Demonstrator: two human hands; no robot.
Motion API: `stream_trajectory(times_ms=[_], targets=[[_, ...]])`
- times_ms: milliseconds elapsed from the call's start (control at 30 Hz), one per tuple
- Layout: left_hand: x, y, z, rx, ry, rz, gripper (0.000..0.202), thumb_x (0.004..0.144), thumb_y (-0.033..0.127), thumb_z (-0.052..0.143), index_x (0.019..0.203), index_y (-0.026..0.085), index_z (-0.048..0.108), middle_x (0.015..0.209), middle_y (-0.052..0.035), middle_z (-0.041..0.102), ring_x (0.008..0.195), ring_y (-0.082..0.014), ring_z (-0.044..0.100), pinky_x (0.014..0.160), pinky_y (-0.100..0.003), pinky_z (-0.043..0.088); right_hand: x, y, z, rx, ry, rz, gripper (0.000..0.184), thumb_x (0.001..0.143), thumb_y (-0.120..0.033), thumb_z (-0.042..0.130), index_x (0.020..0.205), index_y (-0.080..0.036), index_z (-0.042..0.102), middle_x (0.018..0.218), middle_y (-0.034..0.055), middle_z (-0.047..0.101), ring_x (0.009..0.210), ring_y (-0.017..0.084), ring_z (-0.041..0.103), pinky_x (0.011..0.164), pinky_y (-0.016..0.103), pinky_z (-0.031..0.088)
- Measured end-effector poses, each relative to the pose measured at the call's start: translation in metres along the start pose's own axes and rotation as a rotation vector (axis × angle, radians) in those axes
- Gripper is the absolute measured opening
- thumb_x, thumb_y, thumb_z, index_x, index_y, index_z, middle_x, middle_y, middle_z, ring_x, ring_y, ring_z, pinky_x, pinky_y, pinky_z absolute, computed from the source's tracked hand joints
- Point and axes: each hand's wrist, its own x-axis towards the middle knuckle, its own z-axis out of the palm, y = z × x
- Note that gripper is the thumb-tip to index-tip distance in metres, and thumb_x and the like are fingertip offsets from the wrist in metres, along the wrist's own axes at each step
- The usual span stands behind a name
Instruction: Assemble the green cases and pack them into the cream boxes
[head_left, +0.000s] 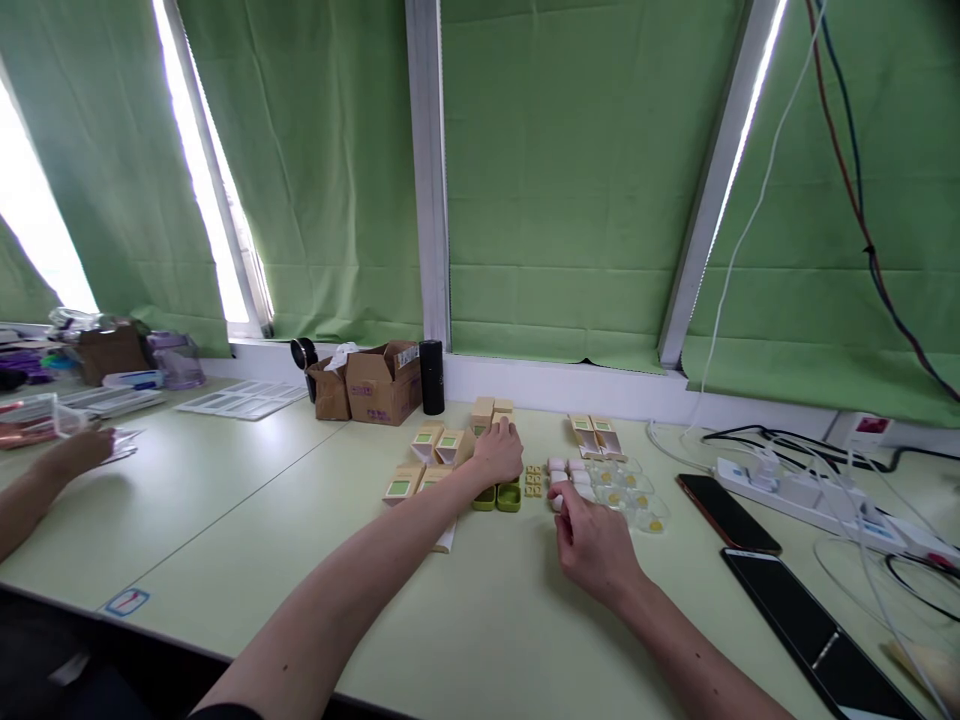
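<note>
My left hand (501, 452) reaches over the small green containers (508, 497) in the middle of the table. Its fingers are bent and closed, and their tips hide whatever they hold. Just behind it stand small beige boxes (482, 408); more beige boxes with green labels (401, 485) lie to its left. My right hand (596, 538) is at the near edge of several pinkish-white pieces (557, 478), its index finger against them and the other fingers curled in. What it grips, if anything, is hidden. Small gold-coloured squares (533, 480) lie between the hands.
Clear plastic cups with yellow bits (637, 490) and two open beige boxes (596, 437) lie right of centre. Farther right are phones (727, 512), a power strip (810, 505) and loose cables. Cardboard boxes (384, 385) and a black cylinder (431, 377) stand behind. Another person's hand (82, 450) works at far left.
</note>
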Motion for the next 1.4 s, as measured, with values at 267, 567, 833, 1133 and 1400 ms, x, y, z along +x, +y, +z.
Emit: stream_trajectory(times_ms=[267, 567, 833, 1133, 1400], targets=[[0.015, 0.000, 0.007, -0.049, -0.016, -0.062, 0.057, 0.093, 0.025, 0.053, 0.146, 0.008, 0.044, 0.149, -0.0289, 0.046, 0.137, -0.0408, 0.051, 0.110, -0.053, 0.044, 0.001, 0.001, 0.001, 0.009, -0.011, 0.002, 0.035, 0.087, -0.008, 0.056, 0.117, -0.026, 0.056, 0.085, 0.0002, 0.076, 0.070, 0.022, 0.069, 0.060, 0.031, 0.022], [0.023, -0.002, 0.010, -0.080, -0.026, -0.088, 0.061, 0.094, 0.027, 0.051, 0.150, 0.007, 0.039, 0.154, -0.0304, 0.042, 0.142, -0.0412, 0.048, 0.111, -0.053, 0.043, 0.000, -0.002, -0.001, 0.012, -0.019, 0.001, 0.037, 0.085, -0.007, 0.057, 0.118, -0.025, 0.057, 0.086, 0.0004, 0.077, 0.069, 0.021, 0.068, 0.061, 0.031, 0.021], [0.013, -0.002, 0.000, -0.120, 0.013, -0.114, 0.053, 0.097, 0.031, 0.049, 0.146, 0.010, 0.044, 0.154, -0.0282, 0.045, 0.138, -0.0400, 0.054, 0.110, -0.052, 0.044, -0.001, -0.004, 0.000, 0.014, -0.021, -0.008, 0.036, 0.085, -0.007, 0.058, 0.117, -0.025, 0.058, 0.085, 0.0001, 0.076, 0.068, 0.019, 0.067, 0.060, 0.030, 0.022], [-0.041, -0.023, -0.042, -0.238, 0.185, -0.065, 0.039, 0.105, 0.027, 0.040, 0.137, 0.018, 0.059, 0.142, -0.0158, 0.065, 0.120, -0.0259, 0.068, 0.096, -0.034, 0.054, -0.003, -0.007, 0.003, 0.032, -0.038, -0.036, 0.026, 0.089, -0.009, 0.062, 0.111, -0.024, 0.065, 0.084, 0.0018, 0.077, 0.071, 0.020, 0.067, 0.062, 0.030, 0.022], [-0.098, -0.014, -0.042, -0.203, 0.114, 0.073, 0.025, 0.097, 0.022, 0.053, 0.108, 0.023, 0.076, 0.100, -0.0074, 0.082, 0.091, -0.0287, 0.075, 0.082, -0.037, 0.053, -0.003, -0.005, 0.005, 0.064, -0.059, -0.042, 0.020, 0.088, -0.005, 0.060, 0.095, -0.022, 0.068, 0.091, 0.0016, 0.079, 0.078, 0.018, 0.069, 0.063, 0.028, 0.027]])
